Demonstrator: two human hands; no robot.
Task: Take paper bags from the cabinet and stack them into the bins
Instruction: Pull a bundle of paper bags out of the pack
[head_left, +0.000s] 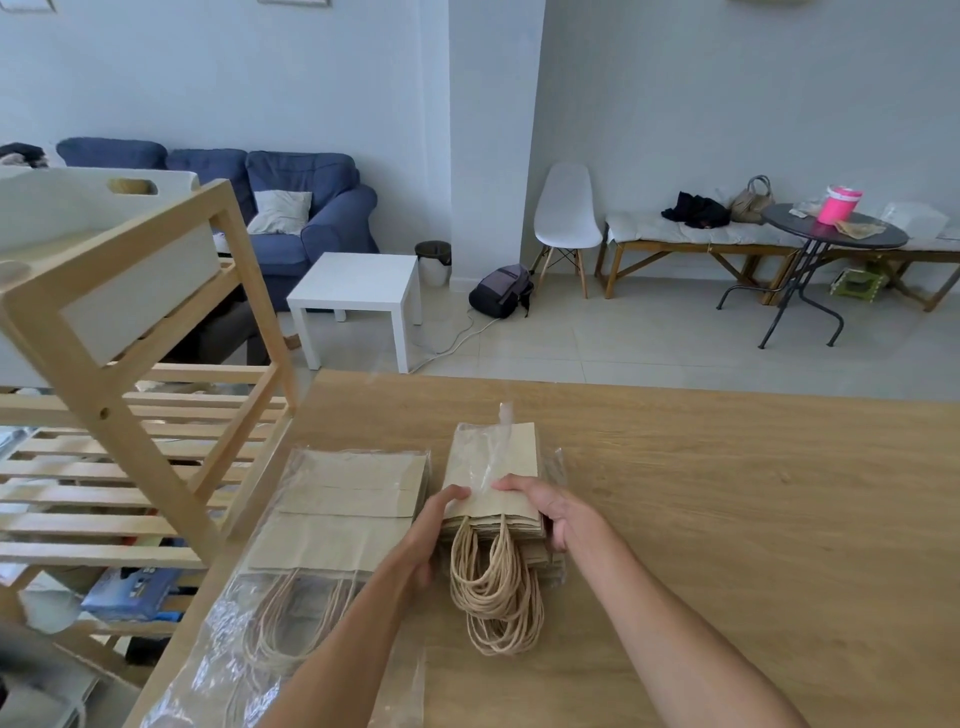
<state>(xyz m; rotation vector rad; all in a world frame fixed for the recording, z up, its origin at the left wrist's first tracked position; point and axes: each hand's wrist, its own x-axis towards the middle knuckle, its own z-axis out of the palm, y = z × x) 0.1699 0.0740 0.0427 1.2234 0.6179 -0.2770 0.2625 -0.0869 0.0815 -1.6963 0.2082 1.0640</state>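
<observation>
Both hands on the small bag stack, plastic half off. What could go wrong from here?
1. The loose plastic wrap lies over the small paper bag stack between the left hand and right hand; it may snag or drag bags out of line.
2. The twine handles are bunched and could tangle on lifting.
3. The larger wrapped bag pack lies close beside it and could get nudged toward the table edge.

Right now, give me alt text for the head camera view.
Both hands, left hand and right hand, grip a small stack of paper bags on a wooden table. A larger bag pack in clear plastic lies beside it, near a slatted wooden rack.
</observation>
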